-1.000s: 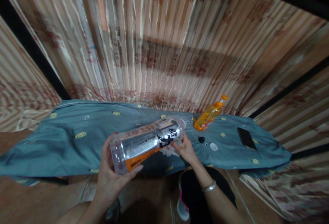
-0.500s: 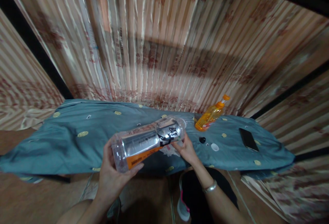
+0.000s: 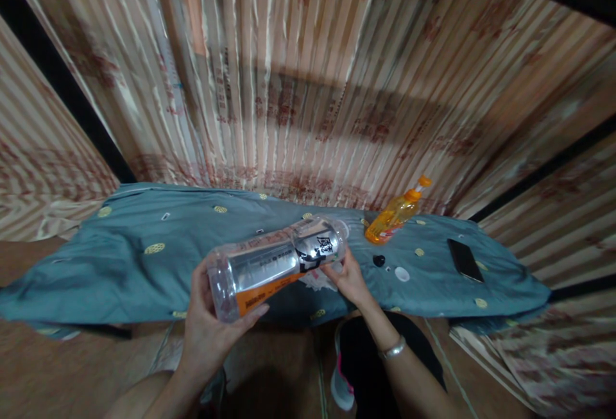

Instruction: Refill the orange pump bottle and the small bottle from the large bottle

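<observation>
Held between both hands is a clear plastic bottle (image 3: 276,268) with a silver, black and orange label, lying nearly sideways with its right end tilted up. My left hand (image 3: 212,310) is closed around the left end, thumb along the lower edge. At the other end, my right hand (image 3: 347,278) grips the bottle from below, a silver bracelet on its wrist. Some of the right fingers are hidden behind the bottle. Under the bottle, close to the right hand, lies a crumpled whitish piece (image 3: 318,280), partly covered.
A teal patterned cloth (image 3: 144,278) covers the long surface. On it, to the right, are an orange pump bottle (image 3: 391,219), a small black cap (image 3: 378,260), a white disc (image 3: 402,274) and a dark phone-like slab (image 3: 464,260). A striped curtain (image 3: 298,85) hangs behind.
</observation>
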Demonstrator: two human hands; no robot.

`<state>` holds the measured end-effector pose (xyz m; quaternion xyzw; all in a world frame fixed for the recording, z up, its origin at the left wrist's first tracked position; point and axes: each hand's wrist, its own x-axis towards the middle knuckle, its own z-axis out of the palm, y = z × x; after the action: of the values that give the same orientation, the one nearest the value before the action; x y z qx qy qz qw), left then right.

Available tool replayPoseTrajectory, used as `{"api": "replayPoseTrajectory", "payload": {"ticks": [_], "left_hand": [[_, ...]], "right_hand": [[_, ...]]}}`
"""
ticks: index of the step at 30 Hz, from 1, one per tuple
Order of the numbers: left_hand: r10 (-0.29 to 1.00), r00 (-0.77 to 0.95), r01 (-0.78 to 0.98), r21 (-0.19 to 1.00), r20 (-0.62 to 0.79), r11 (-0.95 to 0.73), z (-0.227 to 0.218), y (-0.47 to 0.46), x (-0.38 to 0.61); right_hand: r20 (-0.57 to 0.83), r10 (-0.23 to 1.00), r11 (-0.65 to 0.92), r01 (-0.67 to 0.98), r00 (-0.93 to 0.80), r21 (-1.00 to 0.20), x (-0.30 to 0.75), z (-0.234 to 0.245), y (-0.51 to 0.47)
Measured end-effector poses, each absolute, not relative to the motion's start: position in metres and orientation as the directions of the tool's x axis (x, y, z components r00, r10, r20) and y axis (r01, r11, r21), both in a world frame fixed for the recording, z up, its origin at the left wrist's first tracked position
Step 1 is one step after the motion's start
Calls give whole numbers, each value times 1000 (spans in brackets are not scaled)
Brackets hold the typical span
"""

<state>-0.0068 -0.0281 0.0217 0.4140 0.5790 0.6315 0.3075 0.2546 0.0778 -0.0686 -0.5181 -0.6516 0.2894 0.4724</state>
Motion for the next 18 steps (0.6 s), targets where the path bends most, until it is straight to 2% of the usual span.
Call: {"api": "replayPoseTrajectory", "payload": {"ticks": [9, 18], "left_hand": [[866, -482, 82, 991, 131, -104, 24, -27, -6], [862, -482, 101, 987, 159, -125, 23, -26, -6]], "right_hand": [[326, 945, 310, 384, -24, -870, 253, -68, 77], [324, 946, 299, 421, -14, -856, 254, -69, 77]]}}
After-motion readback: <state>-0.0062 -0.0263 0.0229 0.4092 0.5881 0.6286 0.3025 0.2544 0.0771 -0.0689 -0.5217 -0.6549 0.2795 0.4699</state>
